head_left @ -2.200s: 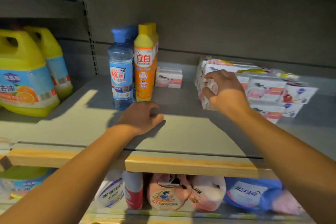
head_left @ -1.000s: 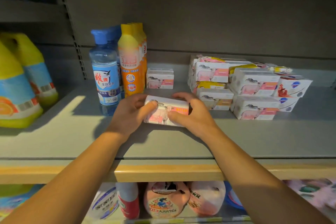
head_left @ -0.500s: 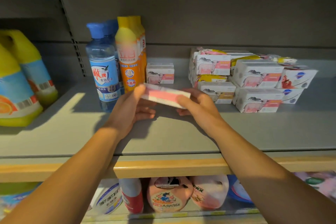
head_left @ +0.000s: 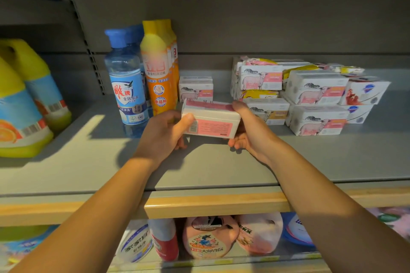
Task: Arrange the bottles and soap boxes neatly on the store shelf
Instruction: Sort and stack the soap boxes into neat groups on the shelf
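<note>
Both hands grip one soap box (head_left: pixel 211 121) above the shelf (head_left: pixel 221 168): left hand (head_left: pixel 164 134) and right hand (head_left: pixel 251 132) curled round its ends.

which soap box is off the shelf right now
The white and pink soap box gripped between left hand and right hand; the others rest on the shelf.

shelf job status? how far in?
Early. Done: the blue bottle and orange bottle stand side by side, with one soap box beside them. In hand: left hand and right hand hold a pink soap box above the shelf. Left: the uneven pile of boxes on the right.
</note>
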